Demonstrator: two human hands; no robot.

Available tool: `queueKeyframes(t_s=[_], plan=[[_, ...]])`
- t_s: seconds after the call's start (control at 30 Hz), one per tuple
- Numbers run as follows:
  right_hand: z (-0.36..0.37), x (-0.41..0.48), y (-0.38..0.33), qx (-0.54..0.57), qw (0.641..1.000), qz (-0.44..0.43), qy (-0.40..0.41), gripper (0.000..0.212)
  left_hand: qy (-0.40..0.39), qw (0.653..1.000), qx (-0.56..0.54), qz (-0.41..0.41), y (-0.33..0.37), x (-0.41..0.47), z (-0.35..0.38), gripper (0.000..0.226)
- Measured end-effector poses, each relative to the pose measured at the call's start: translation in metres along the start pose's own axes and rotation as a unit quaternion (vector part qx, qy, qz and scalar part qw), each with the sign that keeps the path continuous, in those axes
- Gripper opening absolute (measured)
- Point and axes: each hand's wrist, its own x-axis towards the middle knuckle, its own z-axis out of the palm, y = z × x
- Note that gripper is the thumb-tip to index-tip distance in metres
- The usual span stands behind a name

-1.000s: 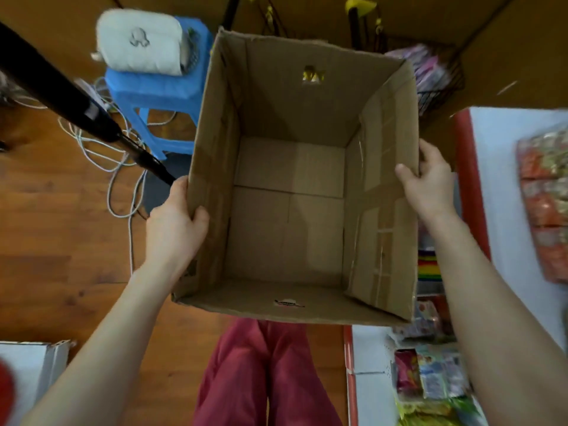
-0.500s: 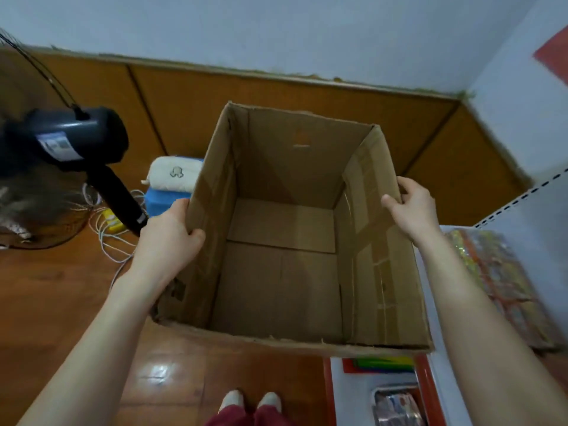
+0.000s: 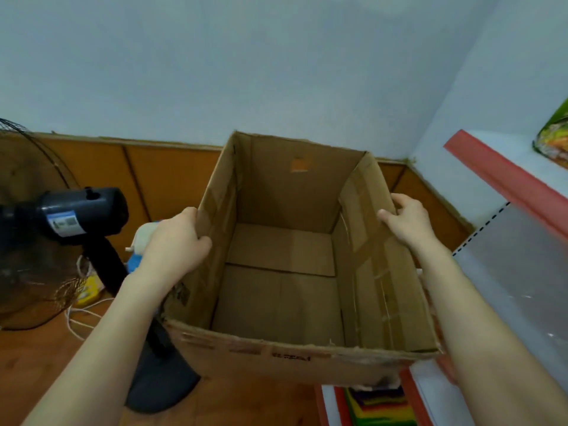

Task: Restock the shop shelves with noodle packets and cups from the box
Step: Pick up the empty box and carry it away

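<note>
Head view took in, at far left, a dark grey standing fan [image 3: 83, 213] with a wire cage, its round base on the wooden floor. Just right of it, the person's left hand [image 3: 175, 241] gripped the top rim of the left wall of an open brown corrugated cardboard box [image 3: 295, 186], thumb hooked inside and fingers wrapped outside. The box was held off the floor between both hands, level with the shop shelf's edge, and no noodle packets or cups showed inside it. The right hand [image 3: 408, 219] clasped the rim of the taped right wall in the same way. Further right ran a white shelf with a red front edge [image 3: 504, 179], and a green printed packet [image 3: 553, 142] lay at its far right end.

Judged from this, the box would handle as light. Its walls looked thin, creased and likely to bow, and the near bottom edge was frayed. A hold midway along both side rims suited it; a one-handed hold would probably fold a wall.
</note>
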Motion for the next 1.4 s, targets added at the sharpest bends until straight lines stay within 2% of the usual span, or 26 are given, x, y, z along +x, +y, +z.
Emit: queueKeyframes(t_s=[0.37,0.63,1.03,1.4], plan=[[-0.001,-0.071,-0.048,-0.024,0.989,0.094,0.113,0.041,-0.070,0.985,0.013,0.155,-0.035,0.054,-0.047,0.029],[-0.020,-0.151,-0.063,-0.009,0.970,0.176,0.168,0.040,-0.107,0.961,0.011,0.253,-0.036,0.048,-0.064,0.024],[-0.064,-0.297,-0.053,-0.024,0.934,0.242,0.261,0.040,-0.137,0.922,0.000,0.362,-0.019,-0.039,-0.070,0.030],[-0.103,-0.460,-0.044,-0.082,0.901,0.295,0.308,0.036,-0.189,0.880,-0.002,0.435,-0.016,-0.155,-0.076,0.021]])
